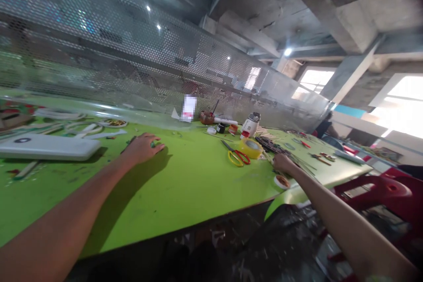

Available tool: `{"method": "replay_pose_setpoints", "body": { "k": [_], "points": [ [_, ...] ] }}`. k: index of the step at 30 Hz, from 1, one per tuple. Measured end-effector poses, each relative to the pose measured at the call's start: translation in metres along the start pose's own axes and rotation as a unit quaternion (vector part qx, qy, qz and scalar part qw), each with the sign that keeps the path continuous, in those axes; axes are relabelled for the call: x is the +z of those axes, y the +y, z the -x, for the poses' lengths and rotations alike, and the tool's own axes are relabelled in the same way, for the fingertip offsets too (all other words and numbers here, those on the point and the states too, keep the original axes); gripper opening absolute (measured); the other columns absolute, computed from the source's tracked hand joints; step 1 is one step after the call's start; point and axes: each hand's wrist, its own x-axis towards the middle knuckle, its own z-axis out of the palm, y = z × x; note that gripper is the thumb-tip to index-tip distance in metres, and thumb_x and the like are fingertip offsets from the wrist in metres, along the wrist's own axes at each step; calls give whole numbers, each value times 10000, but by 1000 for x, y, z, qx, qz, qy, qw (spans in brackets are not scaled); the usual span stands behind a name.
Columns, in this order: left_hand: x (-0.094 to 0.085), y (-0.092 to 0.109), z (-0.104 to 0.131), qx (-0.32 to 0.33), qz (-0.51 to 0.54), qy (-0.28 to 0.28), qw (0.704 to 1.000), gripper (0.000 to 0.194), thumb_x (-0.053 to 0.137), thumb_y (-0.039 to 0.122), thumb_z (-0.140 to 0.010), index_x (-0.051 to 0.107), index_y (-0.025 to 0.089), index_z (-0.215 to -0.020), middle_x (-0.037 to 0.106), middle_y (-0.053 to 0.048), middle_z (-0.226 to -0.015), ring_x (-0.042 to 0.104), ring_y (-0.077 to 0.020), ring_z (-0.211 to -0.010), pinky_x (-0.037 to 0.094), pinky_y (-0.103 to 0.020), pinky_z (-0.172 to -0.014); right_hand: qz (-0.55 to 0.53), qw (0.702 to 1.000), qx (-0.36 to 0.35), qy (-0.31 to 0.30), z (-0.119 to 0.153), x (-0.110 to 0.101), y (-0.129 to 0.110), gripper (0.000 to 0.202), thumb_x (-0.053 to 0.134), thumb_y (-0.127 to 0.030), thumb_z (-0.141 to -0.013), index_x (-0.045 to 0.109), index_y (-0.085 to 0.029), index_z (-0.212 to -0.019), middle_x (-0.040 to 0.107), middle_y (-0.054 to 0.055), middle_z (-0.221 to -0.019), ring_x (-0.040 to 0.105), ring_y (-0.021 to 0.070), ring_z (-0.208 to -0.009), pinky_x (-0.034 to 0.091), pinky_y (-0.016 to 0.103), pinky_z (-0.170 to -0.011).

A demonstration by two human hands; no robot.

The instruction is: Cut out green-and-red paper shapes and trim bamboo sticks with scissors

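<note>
My left hand [145,146] hovers low over the green table, fingers curled, with a small green piece [153,144] between thumb and fingers. A thin dark item shows behind its wrist side; I cannot tell whether it is held. My right hand [282,163] reaches to the right part of the table, fingers bent and closed, their tips mostly hidden. It is beside a roll of yellow tape [246,149] and a bundle of dark thin sticks [273,145]. Just below it stands a small round dish [282,181] with brown contents. Scissors [236,155] with yellow and red handles lie left of the tape.
A white oblong device [49,147] lies at left, near pale strips. Behind are small paint jars [232,129], a brown pot [206,117] and a white bottle [251,124]. Pliers [320,158] lie far right. Clear plastic sheeting [132,66] borders the back; a red chair [386,189] stands right.
</note>
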Motion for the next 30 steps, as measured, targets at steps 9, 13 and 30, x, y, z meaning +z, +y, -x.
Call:
{"method": "replay_pose_setpoints", "body": {
  "k": [9,13,30],
  "points": [
    [1,-3,0,5,-12,7,1000,476,391,529,-818,622,174,-1034,601,-140,-1145,506,-284,-1097,370,-379,-955,-60,993,105,-4,15,12,-4,290,551,-306,-889,558,-138,-1125,585,85,-1113,597,192,-942,509,384,-796],
    [0,-2,0,-1,-7,6,1000,475,406,526,-810,625,171,-1035,597,-131,-1144,512,-291,-1087,371,-386,-953,-129,982,131,45,17,-12,3,274,556,-299,-885,569,-132,-1102,588,83,-1106,594,194,-949,503,392,-808],
    [-27,84,27,17,569,-120,813,416,530,420,-814,587,169,-1140,628,-123,-1154,593,-224,-1033,463,-360,-868,-673,687,-260,-83,80,-56,-278,444,659,-415,-683,640,-123,-1017,607,9,-652,482,75,-461,383,209,-432]
  ]
}}
